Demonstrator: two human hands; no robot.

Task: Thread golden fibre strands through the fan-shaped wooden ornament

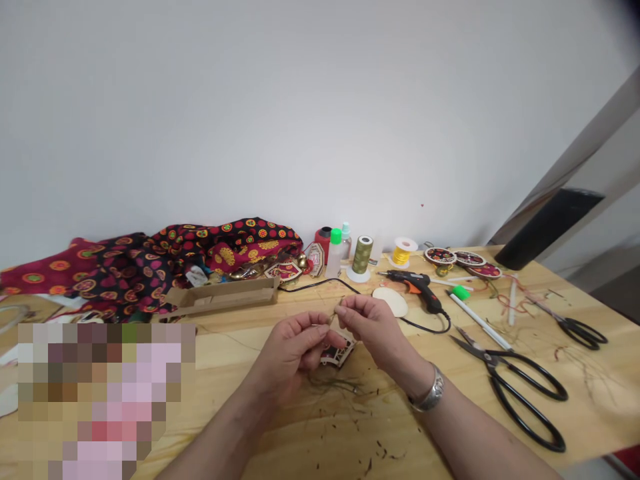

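Observation:
My left hand [299, 343] and my right hand [370, 327] meet fingertip to fingertip over the middle of the table. Both are closed in a pinch on a fine olive thread [332, 319], partly hidden by the fingers. Just below them is a small dark patterned ornament [340, 351] with a pale edge, half covered by my left hand; whether that hand also supports it I cannot tell. Loose dark threads [335, 385] lie under the hands.
Large scissors [493, 363], a glue gun [417, 283] and smaller scissors [575, 327] lie to the right. Behind are an olive thread spool [363, 256], a yellow spool [403, 253] and bottles. At left sit a cardboard tray [225, 300] and patterned fabric [165, 260].

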